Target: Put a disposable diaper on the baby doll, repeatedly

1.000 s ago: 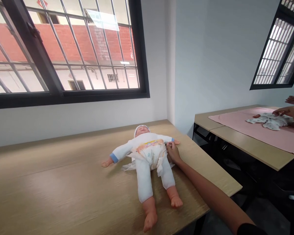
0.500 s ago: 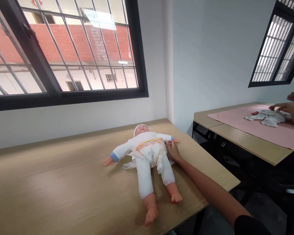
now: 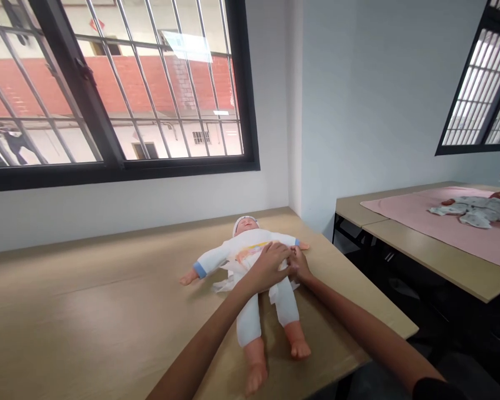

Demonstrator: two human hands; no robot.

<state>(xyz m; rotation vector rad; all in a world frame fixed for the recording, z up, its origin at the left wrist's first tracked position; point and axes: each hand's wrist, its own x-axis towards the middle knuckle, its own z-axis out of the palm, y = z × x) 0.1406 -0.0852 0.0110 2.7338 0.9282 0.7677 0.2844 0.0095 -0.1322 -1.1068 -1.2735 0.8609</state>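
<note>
Holding a half-curled left hand (image 3: 271, 266) over the diaper (image 3: 245, 256) of a doll (image 3: 249, 322) face-up on the table (image 3: 108, 311), a bent-fingered right hand (image 3: 301, 265) just beside, at the doll's side (cannot tell either's grip)

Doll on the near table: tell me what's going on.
The doll lies face up on the table, with a diaper over its white clothes. The person's left grip is over the diaper's front, close by the right grip at the doll's left side; what they hold is unclear. Another doll lies on pink cloth on the next table.
</note>
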